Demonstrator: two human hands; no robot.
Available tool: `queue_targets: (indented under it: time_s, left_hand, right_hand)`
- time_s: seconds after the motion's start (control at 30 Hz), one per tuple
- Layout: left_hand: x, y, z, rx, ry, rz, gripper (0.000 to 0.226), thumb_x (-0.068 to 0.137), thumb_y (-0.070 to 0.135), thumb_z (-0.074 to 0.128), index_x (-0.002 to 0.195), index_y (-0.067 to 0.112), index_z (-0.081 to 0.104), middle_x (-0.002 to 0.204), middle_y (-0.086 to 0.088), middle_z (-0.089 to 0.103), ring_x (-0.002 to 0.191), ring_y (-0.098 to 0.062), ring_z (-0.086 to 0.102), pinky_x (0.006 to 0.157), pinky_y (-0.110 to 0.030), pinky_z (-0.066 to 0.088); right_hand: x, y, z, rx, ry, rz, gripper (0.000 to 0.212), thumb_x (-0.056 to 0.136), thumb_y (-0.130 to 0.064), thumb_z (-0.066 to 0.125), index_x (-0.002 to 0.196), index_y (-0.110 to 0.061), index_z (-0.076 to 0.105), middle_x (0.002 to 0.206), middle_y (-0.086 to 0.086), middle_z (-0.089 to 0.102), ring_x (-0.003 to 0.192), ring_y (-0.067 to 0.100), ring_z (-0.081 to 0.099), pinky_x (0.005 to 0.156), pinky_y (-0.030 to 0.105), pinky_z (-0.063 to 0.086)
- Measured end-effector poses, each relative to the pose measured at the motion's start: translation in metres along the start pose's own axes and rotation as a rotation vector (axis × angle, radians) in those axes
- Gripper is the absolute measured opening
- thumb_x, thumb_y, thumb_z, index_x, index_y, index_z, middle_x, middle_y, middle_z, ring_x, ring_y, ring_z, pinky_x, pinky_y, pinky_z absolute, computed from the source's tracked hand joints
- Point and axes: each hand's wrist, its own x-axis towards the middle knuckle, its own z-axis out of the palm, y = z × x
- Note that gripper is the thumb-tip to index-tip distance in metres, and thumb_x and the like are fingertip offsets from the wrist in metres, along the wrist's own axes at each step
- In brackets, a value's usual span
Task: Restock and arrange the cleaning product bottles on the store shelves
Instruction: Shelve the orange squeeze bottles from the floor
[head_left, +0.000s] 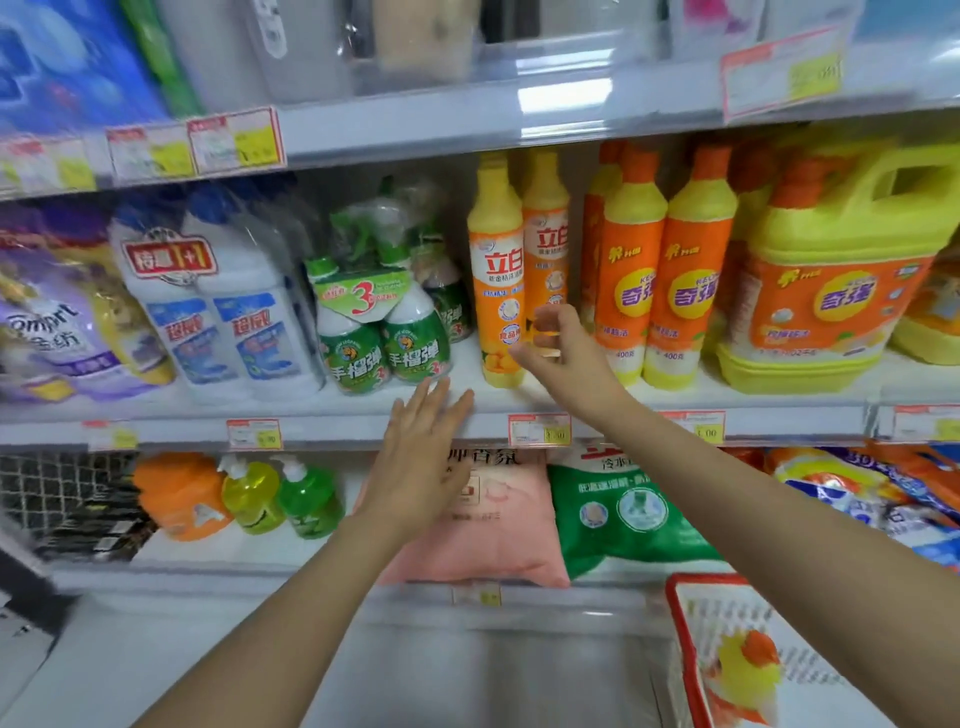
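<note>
- Currently the left hand (426, 447) is held flat, with its fingers straight and close together. The fingertips reach the front edge of the middle shelf (311, 413), and it grips nothing.
- The right hand (561, 353) hovers further in over the same shelf. Its fingers are part-curled and apart from the thumb, and they close on nothing.
- The thumb points at the foot of a tall yellow-and-orange bottle (496, 280), which stands upright near the shelf's front edge. Whether it touches is lost to blur.
- A second matching bottle (548, 234) stands just behind, partly hidden by the right fingers.
- To the right stand orange-capped bottles (631, 291) in rows, then a big yellow jug (841, 270) toward the shelf's right end.
- To the left are a green spray-bottle pack (382, 332) and a white twin pack (223, 312).
- On the lower shelf lie a pink bag (493, 525) and a green bag (623, 514).
- At the bottom right, a red basket (680, 639) holds a blurred yellow-orange item (748, 670).
</note>
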Motion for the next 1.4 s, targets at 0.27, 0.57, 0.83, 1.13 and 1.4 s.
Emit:
queue_targets:
  time_s: [0.27,0.57,0.83,1.13,1.4]
  left_hand:
    - [0.000,-0.018,0.019,-0.081,0.060,0.059,0.074,0.096,0.032,0.056,0.156,0.031,0.013,0.164,0.006,-0.001,0.151,-0.014,-0.012,0.119,-0.037,-0.016]
    - [0.003,-0.015,-0.010,-0.703,0.222,-0.016,0.042,0.093,0.040,0.056,0.133,0.029,0.055,0.150,0.008,0.041,0.139,-0.010,0.034,0.108,-0.050,0.041]
    - [0.004,0.013,-0.039,-1.016,0.125,-0.055,0.057,0.082,0.035,0.075,0.133,0.039,0.048,0.125,0.020,0.056,0.111,0.005,0.054,0.090,-0.021,0.047]
    - [-0.023,0.016,-0.029,-1.454,-0.251,-0.267,0.050,0.075,0.038,0.080,0.114,0.011,0.065,0.100,-0.015,0.074,0.085,-0.036,0.072,0.065,-0.036,0.060]
    - [-0.042,0.031,-0.033,-1.437,-0.425,-0.279,0.062,0.067,0.051,0.069,0.117,0.014,0.067,0.101,-0.006,0.075,0.088,-0.016,0.072,0.073,-0.032,0.057]
  right_hand:
    - [0.032,0.003,0.037,-0.108,0.158,0.063,0.057,0.088,-0.031,0.072,0.135,-0.009,0.049,0.132,0.010,0.061,0.117,0.026,0.060,0.096,0.037,0.047]
    - [-0.004,-0.007,0.046,0.002,0.446,-0.025,0.054,0.078,-0.031,0.083,0.120,-0.016,0.054,0.106,-0.005,0.065,0.088,0.006,0.063,0.077,0.024,0.051]
    - [-0.037,-0.032,0.032,0.084,0.325,0.049,0.046,0.074,-0.040,0.084,0.107,-0.020,0.060,0.095,-0.001,0.070,0.088,0.024,0.070,0.075,0.051,0.060]
    - [-0.085,-0.028,-0.004,0.502,0.084,0.334,0.057,0.084,-0.044,0.065,0.130,-0.013,0.053,0.115,0.007,0.070,0.097,0.018,0.072,0.080,0.035,0.059]
    - [-0.104,-0.025,0.000,0.426,0.199,0.434,0.073,0.072,-0.032,0.083,0.132,-0.011,0.047,0.092,0.003,0.070,0.082,0.019,0.071,0.085,0.045,0.059]
